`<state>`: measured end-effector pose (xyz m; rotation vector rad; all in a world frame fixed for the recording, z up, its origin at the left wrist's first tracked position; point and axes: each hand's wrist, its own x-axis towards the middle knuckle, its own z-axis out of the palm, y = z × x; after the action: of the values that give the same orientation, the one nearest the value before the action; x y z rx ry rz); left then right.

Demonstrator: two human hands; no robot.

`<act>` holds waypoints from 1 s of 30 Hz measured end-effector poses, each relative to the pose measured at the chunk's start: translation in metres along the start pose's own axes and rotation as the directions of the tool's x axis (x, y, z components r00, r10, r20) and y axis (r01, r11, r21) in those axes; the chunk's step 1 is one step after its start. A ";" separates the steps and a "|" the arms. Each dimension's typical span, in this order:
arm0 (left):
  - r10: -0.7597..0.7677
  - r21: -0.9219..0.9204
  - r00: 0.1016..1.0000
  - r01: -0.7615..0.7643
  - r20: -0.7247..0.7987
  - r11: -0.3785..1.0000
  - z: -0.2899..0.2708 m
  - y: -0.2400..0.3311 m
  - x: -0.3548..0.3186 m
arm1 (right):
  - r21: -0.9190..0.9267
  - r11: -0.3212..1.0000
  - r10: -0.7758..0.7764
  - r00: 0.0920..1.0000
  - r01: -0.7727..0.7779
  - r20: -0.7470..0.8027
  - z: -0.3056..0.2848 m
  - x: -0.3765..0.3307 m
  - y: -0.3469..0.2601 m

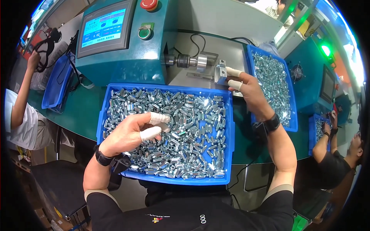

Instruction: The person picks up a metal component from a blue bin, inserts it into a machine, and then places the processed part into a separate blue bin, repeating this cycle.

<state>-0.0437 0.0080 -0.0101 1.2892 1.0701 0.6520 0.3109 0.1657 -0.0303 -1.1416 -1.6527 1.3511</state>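
My left hand (131, 133) hangs over a blue tray (173, 180) heaped with shiny hexagonal metal coupling nuts (185, 142). White finger cots cover its thumb and fingertips, which are curled close together; what lies between them, if anything, I cannot make out. At the machine, my right hand (248, 88) has its cot-covered thumb and forefinger against the right side of a small metal fixture block (221, 73). Any small part between those fingertips is hidden. Left of the block, a round metal spindle (189, 61) sticks out of the green machine (152, 50).
The machine carries a lit screen (104, 29), a red stop button (149, 4) and a green switch (145, 33). Another blue tray of metal parts (271, 84) stands at the right. People work on both sides, one beside a smaller blue tray (317, 133).
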 end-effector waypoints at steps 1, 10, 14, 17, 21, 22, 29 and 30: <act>-0.011 0.000 1.000 0.011 -0.002 1.000 0.000 0.001 0.000 | -0.032 0.999 0.009 1.000 -0.008 0.020 0.000 0.001 -0.002; -0.055 0.000 0.998 0.055 0.020 0.998 -0.001 0.003 0.003 | -0.223 0.971 -0.040 0.980 0.084 0.195 -0.006 0.027 -0.014; -0.068 -0.005 0.998 0.068 -0.003 0.998 0.000 0.003 0.004 | -0.183 0.966 -0.124 0.950 0.181 0.287 -0.009 0.047 -0.004; -0.082 -0.005 0.997 0.082 -0.004 0.997 -0.002 0.002 0.004 | -0.113 0.978 -0.138 0.949 0.177 0.284 -0.009 0.048 0.004; -0.082 0.001 0.997 0.082 -0.015 0.997 -0.001 0.004 0.005 | -0.023 0.980 -0.188 0.955 0.198 0.231 -0.004 0.046 0.011; -0.078 0.000 0.997 0.078 -0.020 0.997 -0.002 0.005 0.005 | 0.002 0.978 -0.205 0.957 0.209 0.207 -0.004 0.046 0.013; -0.097 0.004 0.994 0.098 -0.047 0.995 -0.007 0.007 0.001 | 0.063 0.989 -0.147 0.948 0.135 0.282 -0.007 0.048 0.016; -0.099 0.003 0.994 0.099 -0.047 0.995 -0.007 0.007 0.001 | 0.051 0.989 -0.148 0.947 0.139 0.284 -0.007 0.049 0.016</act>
<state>-0.0489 0.0133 -0.0026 1.2227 1.1670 0.6072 0.3027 0.2144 -0.0446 -0.8167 -1.8732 1.4957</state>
